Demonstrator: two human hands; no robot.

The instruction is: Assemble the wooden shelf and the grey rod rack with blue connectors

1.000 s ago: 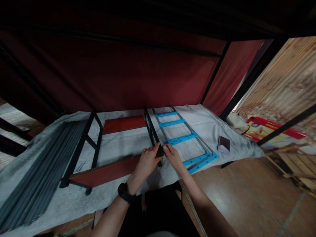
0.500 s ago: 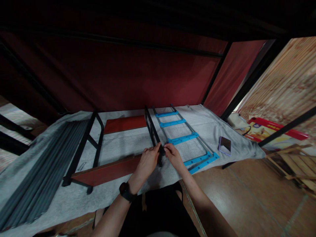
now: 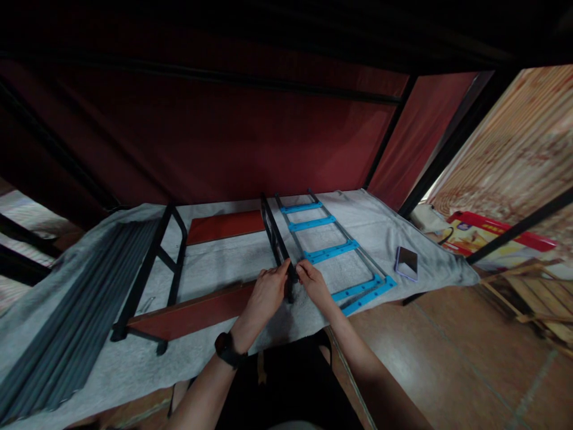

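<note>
Open rack of black metal side frames and red-brown boards [image 3: 276, 232], lying on the left-centre part of a platform covered in grey fleecy cloth [image 3: 371, 221] and spanning nearly from its far edge to its near edge. The far board [image 3: 226, 227] lies along the far edge; the near board [image 3: 192, 313] runs parallel to the near edge, its right end partly hidden by the left hand [image 3: 268, 289]. This hand is partly closed about the rack's near right corner, the metal bar lying between thumb and forefinger; a dark watch [image 3: 230, 351] encircles the wrist. The right hand [image 3: 311, 280] is at the outer side of the same corner, thumb and forefinger nearly together; whether they hold a small part cannot be told.

Toward the platform's left end lies a row of slender grey tubes [image 3: 89, 310], just beside the rack. To the right of the rack, a ladder-like assembly of grey rods and blue crosspieces [image 3: 333, 251] extends from the far edge to the near edge. A phone with a purple rim [image 3: 406, 263] lies flat near the right end. A dark red fabric curtain [image 3: 250, 143] rises behind the far edge.
</note>
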